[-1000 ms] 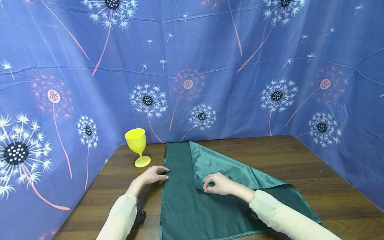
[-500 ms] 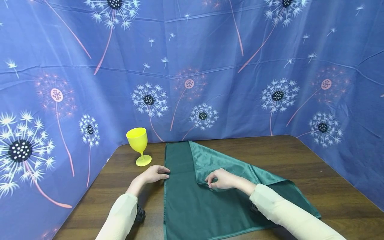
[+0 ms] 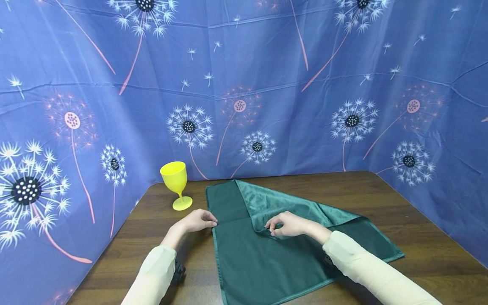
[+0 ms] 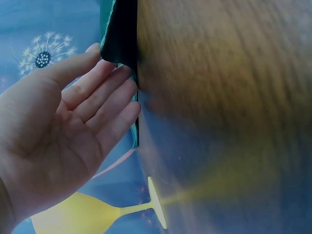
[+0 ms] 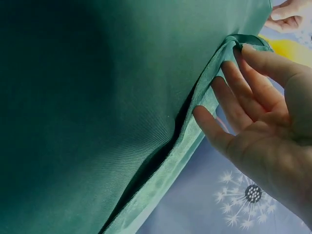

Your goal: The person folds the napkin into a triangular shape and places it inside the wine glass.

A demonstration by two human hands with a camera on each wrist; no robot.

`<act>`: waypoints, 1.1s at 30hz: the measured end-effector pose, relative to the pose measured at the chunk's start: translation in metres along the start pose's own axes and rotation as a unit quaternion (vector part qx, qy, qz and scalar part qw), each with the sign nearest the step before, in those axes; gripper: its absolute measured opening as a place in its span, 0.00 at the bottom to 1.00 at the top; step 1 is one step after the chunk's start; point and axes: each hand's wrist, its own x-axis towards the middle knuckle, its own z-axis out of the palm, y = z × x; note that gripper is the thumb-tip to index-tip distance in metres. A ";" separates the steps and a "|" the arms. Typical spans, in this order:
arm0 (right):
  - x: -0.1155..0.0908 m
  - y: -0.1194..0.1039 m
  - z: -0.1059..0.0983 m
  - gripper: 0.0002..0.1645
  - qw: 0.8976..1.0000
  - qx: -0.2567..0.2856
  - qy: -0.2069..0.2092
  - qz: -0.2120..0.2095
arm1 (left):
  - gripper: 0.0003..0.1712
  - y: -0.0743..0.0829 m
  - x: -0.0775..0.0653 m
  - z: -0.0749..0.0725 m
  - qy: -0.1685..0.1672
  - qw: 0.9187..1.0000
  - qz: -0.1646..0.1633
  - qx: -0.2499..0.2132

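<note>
A dark green cloth (image 3: 244, 262) with a shiny hem lies on the table, its far right part folded over to show the velvety lighter side (image 3: 282, 199). At the cloth's left edge, my left hand (image 3: 196, 221) pinches the hem between thumb and forefinger; in the left wrist view the edge is lifted a little there. My right hand (image 3: 291, 224) pinches the corner of the folded-over flap above the cloth's middle. In the right wrist view that corner sits between thumb and forefinger, while the other fingers lie spread along the flap's edge.
A yellow plastic goblet (image 3: 174, 180) stands upright behind my left hand, close to the cloth's far left corner. The wooden table (image 3: 427, 237) ends at a blue curtain (image 3: 297, 127) with dandelion prints at the back and sides.
My right hand has moved slightly right with the flap's corner. My left hand has taken hold of the left edge, which now bends there. The cloth has turned slightly, its near left part shifting right.
</note>
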 end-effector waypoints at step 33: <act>-0.022 0.001 0.002 0.02 0.989 -0.010 0.100 0.107 | 0.16 -0.007 0.012 0.005 0.039 0.999 -0.020 0.018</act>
